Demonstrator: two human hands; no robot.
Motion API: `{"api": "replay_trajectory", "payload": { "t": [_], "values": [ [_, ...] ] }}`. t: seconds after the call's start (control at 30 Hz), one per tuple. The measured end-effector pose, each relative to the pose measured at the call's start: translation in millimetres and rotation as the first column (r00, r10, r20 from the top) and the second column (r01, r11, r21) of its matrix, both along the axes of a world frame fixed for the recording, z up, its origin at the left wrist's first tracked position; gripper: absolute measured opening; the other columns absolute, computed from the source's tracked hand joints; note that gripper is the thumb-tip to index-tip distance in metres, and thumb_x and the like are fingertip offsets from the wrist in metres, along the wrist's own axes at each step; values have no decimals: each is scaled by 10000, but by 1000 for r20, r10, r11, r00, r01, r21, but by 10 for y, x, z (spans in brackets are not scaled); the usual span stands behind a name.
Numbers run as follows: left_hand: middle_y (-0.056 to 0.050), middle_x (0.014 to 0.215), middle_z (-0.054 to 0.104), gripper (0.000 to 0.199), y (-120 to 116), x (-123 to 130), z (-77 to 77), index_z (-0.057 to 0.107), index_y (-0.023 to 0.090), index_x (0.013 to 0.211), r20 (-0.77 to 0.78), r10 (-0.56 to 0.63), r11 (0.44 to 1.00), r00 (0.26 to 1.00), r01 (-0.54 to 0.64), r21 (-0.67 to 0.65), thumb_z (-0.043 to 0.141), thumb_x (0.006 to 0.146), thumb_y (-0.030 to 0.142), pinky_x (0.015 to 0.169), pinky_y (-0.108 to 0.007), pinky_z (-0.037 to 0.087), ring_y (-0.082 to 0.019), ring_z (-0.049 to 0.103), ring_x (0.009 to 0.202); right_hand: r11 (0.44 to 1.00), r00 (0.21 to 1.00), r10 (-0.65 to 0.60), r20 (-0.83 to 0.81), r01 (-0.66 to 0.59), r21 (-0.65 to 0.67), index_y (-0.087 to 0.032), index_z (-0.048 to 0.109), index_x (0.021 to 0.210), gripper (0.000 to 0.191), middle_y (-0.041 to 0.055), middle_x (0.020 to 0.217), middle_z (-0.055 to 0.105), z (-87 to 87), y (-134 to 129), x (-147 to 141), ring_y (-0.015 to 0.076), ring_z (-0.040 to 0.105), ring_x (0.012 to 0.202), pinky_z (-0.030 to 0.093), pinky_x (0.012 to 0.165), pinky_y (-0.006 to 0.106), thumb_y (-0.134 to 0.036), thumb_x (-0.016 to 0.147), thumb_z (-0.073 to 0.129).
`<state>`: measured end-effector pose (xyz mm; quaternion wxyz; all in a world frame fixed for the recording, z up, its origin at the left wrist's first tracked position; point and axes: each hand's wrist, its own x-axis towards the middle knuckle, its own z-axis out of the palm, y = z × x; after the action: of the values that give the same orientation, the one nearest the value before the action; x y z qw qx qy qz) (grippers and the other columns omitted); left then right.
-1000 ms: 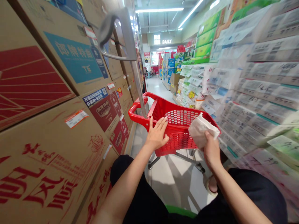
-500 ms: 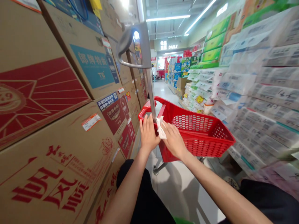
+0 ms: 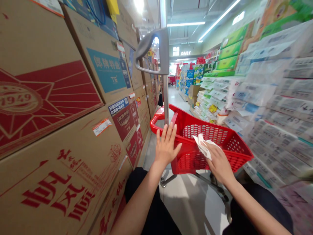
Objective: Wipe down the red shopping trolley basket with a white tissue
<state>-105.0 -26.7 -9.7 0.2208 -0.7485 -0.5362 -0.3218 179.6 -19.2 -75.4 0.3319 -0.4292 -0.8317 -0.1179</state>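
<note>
A red plastic shopping cart basket (image 3: 210, 130) with perforated sides stands before me on a wheeled metal frame. My left hand (image 3: 166, 146) is open, its fingers spread against the basket's near rim by the metal pole (image 3: 165, 98). A grey handle (image 3: 153, 54) tops that pole. My right hand (image 3: 217, 161) is closed on a crumpled white cloth (image 3: 202, 145), maybe a tissue, over the basket's near side. The cloth lies at the rim; the fingertips are partly hidden by it. Within the visible part of the basket I see only red plastic.
Stacked cardboard boxes (image 3: 73, 140) wall the left side closely. On the right rise piles of white wrapped paper packs (image 3: 281, 107) and green packs (image 3: 228, 49). A tiled aisle floor (image 3: 176, 93) runs ahead past more stacked goods. My dark-clothed legs flank the cart.
My right hand has slid rightward along the near rim with the white cloth, away from the pole. My left hand has shifted slightly right and down, its fingers spreading wider.
</note>
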Motion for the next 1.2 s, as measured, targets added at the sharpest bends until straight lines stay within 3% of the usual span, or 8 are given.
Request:
{"api": "replay_trajectory", "payload": {
  "t": [0.2, 0.3, 0.47, 0.6, 0.7, 0.8, 1.0, 1.2],
  "values": [
    [-104, 1684, 291, 728, 142, 163, -131, 342, 171, 1588, -92, -41, 997, 995, 34, -69, 515, 984, 537, 1307, -596, 54, -302, 149, 1592, 995, 996, 62, -57, -66, -72, -271, 407, 1579, 573, 45, 1597, 462, 104, -144, -184, 320, 450, 1431, 338, 1214, 561, -305, 1007, 415],
    [-125, 1639, 383, 654, 167, 85, -151, 468, 155, 1509, -86, -46, 997, 995, 41, -62, 531, 979, 533, 1306, -608, 63, -317, 180, 1583, 963, 961, 40, -272, -110, -247, -226, 607, 1425, 504, 73, 1462, 609, 229, -87, -205, 329, 534, 1362, 370, 1192, 535, -439, 1012, 412],
    [-91, 1657, 354, 516, 74, -61, -58, 577, 199, 1401, -82, -108, 993, 991, 103, -58, 554, 974, 487, 1303, -613, 82, -302, 171, 1587, 875, 692, -252, -676, -135, -464, -122, 731, 1204, 700, 130, 1131, 770, 684, 280, -501, 378, 653, 1196, 478, 1077, 523, -674, 978, 364],
    [-87, 1676, 310, 470, 0, -126, -24, 587, 224, 1380, -83, -150, 987, 985, 144, -72, 584, 956, 428, 1292, -618, 111, -292, 172, 1588, 918, 740, 143, -657, -348, -192, -167, 623, 1394, 652, 114, 1411, 644, 992, 585, -981, 313, 490, 1417, 312, 1225, 492, -632, 989, 411],
    [-133, 1647, 348, 461, -28, -175, -59, 603, 204, 1357, -56, -163, 985, 985, 159, -66, 603, 935, 388, 1288, -609, 137, -302, 193, 1581, 749, 742, 457, -490, -619, -239, -219, 589, 1440, 600, 64, 1500, 577, 1002, 749, -1276, 277, 473, 1438, 291, 1247, 478, -593, 998, 434],
    [-146, 1578, 419, 473, -47, -251, -89, 615, 201, 1352, -19, -175, 983, 984, 173, -61, 631, 898, 334, 1293, -584, 142, -308, 199, 1578, 638, 750, 504, -428, -657, -402, -239, 556, 1473, 575, 48, 1473, 603, 892, 883, -1400, 277, 530, 1393, 363, 1209, 514, -549, 1042, 336],
    [-113, 1636, 351, 444, -54, -453, -25, 659, 229, 1291, -43, -199, 977, 979, 195, -80, 646, 852, 293, 1293, -572, 132, -305, 216, 1574, 725, 750, 662, 15, -635, -267, -239, 504, 1505, 501, 56, 1570, 500, 803, 1288, -1381, 227, 418, 1480, 226, 1275, 529, -364, 1027, 425],
    [-95, 1678, 304, 364, -105, -572, 37, 697, 220, 1188, -106, -169, 985, 980, 164, -62, 622, 843, 308, 1261, -624, 204, -332, 253, 1561, 900, 899, 422, 113, -401, -171, -156, 580, 1422, 474, 138, 1461, 603, 927, 1699, -1234, 267, 534, 1383, 331, 1229, 537, -232, 980, 425]
  ]
}}
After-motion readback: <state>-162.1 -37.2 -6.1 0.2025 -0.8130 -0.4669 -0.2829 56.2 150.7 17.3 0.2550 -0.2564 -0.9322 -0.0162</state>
